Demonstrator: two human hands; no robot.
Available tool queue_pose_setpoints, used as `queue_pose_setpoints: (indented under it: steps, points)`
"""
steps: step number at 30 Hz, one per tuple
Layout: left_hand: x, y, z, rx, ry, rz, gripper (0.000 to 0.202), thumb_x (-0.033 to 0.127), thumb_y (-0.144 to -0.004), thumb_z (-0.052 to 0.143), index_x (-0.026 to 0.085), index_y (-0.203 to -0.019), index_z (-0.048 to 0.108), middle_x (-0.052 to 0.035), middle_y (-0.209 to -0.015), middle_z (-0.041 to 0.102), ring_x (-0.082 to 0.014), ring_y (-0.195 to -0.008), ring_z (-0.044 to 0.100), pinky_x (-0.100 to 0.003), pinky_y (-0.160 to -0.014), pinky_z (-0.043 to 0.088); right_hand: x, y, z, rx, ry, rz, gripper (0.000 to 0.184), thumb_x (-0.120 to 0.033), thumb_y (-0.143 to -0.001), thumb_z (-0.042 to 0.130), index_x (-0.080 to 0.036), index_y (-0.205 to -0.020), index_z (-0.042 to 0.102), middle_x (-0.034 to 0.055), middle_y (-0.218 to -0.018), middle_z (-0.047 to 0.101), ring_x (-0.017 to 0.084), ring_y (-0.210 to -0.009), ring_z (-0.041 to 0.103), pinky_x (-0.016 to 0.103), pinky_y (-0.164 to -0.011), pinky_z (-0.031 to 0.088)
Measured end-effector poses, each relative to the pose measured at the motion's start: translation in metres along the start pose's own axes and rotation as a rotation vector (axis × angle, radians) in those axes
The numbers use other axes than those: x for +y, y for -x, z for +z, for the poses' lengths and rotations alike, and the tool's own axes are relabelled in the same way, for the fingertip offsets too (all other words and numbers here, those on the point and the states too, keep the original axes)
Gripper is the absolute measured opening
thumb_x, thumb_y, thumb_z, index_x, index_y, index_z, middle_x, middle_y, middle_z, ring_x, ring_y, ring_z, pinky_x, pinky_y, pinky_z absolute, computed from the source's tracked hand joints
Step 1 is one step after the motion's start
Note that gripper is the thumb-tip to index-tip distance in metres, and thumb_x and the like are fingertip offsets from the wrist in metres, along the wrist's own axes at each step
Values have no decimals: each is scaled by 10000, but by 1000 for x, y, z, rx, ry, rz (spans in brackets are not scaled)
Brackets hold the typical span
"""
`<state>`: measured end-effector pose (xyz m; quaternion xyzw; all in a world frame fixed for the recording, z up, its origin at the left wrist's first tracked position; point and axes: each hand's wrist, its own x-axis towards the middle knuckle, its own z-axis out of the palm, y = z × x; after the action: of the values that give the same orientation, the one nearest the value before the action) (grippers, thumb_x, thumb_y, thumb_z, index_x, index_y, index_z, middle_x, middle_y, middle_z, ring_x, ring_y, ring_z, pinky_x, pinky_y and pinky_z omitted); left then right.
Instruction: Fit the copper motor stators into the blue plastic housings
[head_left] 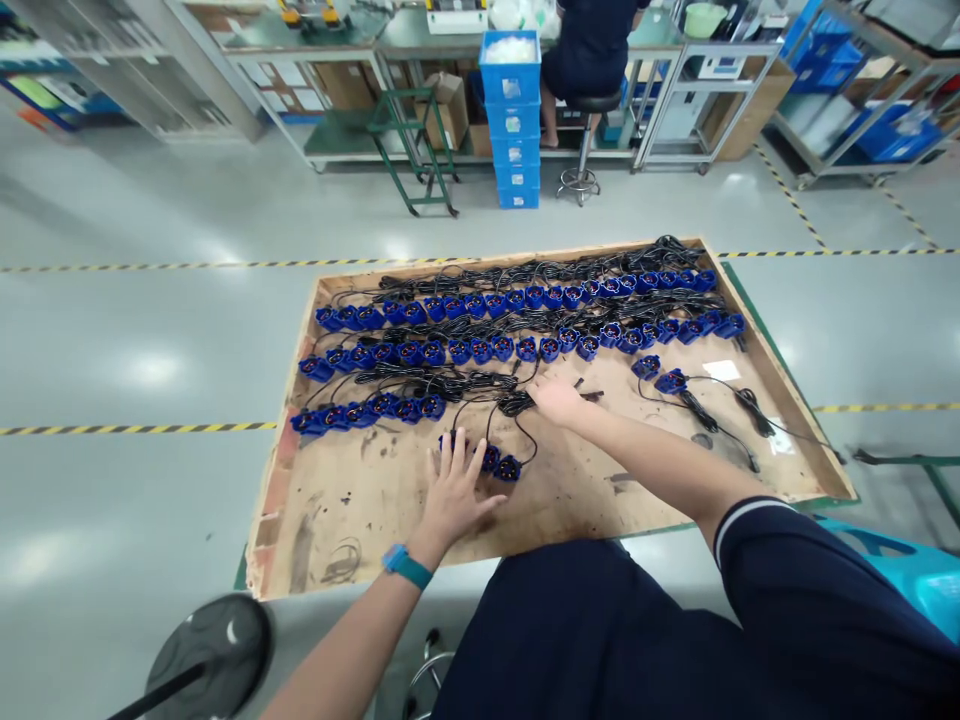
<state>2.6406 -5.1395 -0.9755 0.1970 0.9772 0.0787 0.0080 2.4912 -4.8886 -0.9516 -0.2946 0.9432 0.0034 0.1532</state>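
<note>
Blue connectors [508,468], bundled black cables [514,404], left fingers [458,453] spread, grip unclear in right fingers [537,389]

Blue bins [512,138] stacked between green frame [397,128] and seated person [595,45].

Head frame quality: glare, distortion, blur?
Head view throughout: pale glare patches on the gray floor; upper-left shelving leans and looks soft, likely wide-angle distortion; right hand slightly blurred; blue connectors distinct, but too small for fine detail.

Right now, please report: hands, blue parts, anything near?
Left hand spread at blue parts. Right hand at black cable bundle. Blue rows beyond, inside wooden tray.
</note>
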Motion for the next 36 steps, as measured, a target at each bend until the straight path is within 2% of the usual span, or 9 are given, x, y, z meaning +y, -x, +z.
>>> queue_pose_setpoints:
  steps: [3,9,16,20,24,26,29,33,36]
  points:
    - [-13,-5,2,-42,7,61,1049,635,-705,766,175,-1546,341,-241,-1642,86,-452,-1512,9,-659,-1187,123,2,-2,-8,-1,0,-21,288,-127,-958,396,-89,-1105,640,191,-1123,639,288,-1090,550,399,-951,417]
    - [14,-24,18,126,-2,-96,946,632,-838,611,56,-1531,324,-289,-1624,108,-452,-1512,4,-672,-1175,163,-8,-25,-33,71,-92,56,301,-172,-964,420,-165,-1218,579,136,-1181,604,234,-974,622,351,-822,482]
    - [15,-65,24,172,52,-164,860,505,-891,562,-3,-1527,281,-297,-1627,52,-447,-1506,-80,-671,-1177,168,2,-47,-37,85,-89,268,334,-97,-951,370,-117,-1158,633,226,-1176,619,294,-1105,584,478,-959,386]
    - [14,-85,21,149,56,-217,897,502,-883,574,-16,-1536,243,-295,-1626,75,-442,-1508,-71,-661,-1189,128,2,-37,-41,91,-85,252,346,-73,-931,380,-96,-1149,647,233,-1210,612,311,-1151,538,499,-999,339]
    - [13,-90,15,82,50,-224,940,549,-869,591,-3,-1543,237,-291,-1623,112,-446,-1512,-8,-645,-1194,128,-17,-4,-34,256,-140,210,360,-161,-953,415,-90,-1261,588,227,-1314,551,333,-1200,474,491,-1009,339]
    - [5,-88,10,61,25,-184,945,583,-871,582,26,-1552,239,-273,-1630,107,-432,-1517,23,-631,-1198,131,-27,14,-21,324,-236,143,417,-313,-965,492,-114,-1328,546,207,-1367,510,325,-1214,459,464,-1012,360]
    - [-20,-81,0,75,-67,-133,910,597,-881,568,72,-1558,261,-245,-1640,100,-416,-1523,21,-648,-1195,87,-42,28,2,283,-357,43,603,-505,-903,613,-151,-1378,500,185,-1365,492,310,-1217,469,443,-1027,381]
    - [-63,-79,-9,53,-144,-41,846,539,-891,581,97,-1553,294,-241,-1638,113,-421,-1522,31,-674,-1182,64,-55,19,19,215,-451,99,539,-470,-890,643,-192,-1334,517,138,-1239,563,264,-1141,539,405,-989,425]
    - [-82,-86,-7,-2,-137,21,740,440,-910,572,114,-1536,350,-236,-1626,187,-398,-1522,99,-638,-1198,100,-50,7,21,209,-503,167,462,-358,-854,665,-188,-1271,559,105,-1127,617,241,-1061,583,371,-951,450]
